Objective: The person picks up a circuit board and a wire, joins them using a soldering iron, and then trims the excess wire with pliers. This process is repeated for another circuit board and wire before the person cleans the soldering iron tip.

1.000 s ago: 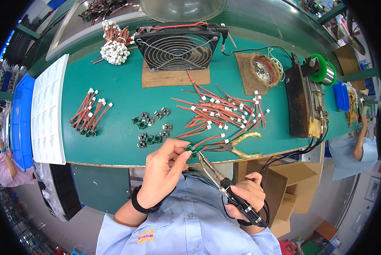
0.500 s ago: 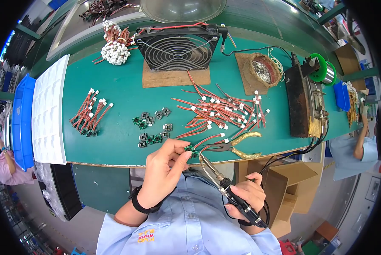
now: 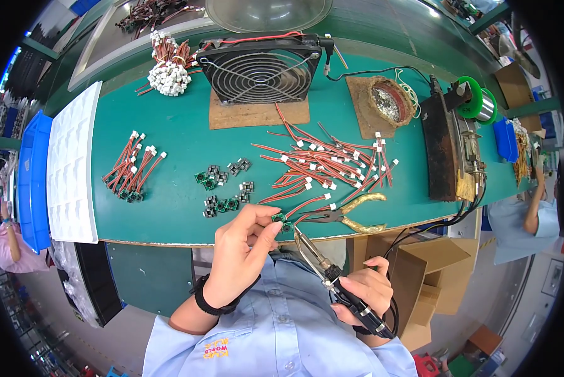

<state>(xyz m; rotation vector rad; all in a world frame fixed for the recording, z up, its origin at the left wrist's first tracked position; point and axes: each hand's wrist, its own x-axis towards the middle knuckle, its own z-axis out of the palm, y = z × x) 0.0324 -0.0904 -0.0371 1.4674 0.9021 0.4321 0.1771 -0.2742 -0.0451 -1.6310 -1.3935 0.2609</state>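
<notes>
Pinching green boards (image 3: 286, 226) | jutting past left grip (image 3: 239, 246) fingertips | soldering iron (image 3: 332, 273) close

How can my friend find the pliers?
On the big green tabletop, find the near edge, beyond the black, pen-shaped soldering iron. There lie the metal pliers with yellowish handles. Unlike the thin, white-plugged red wires beside them, they have two thick, curved handles spread apart.

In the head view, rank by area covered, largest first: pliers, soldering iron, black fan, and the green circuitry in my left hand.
1. Black fan
2. Soldering iron, partly behind the right hand
3. Pliers
4. Green circuitry
</notes>
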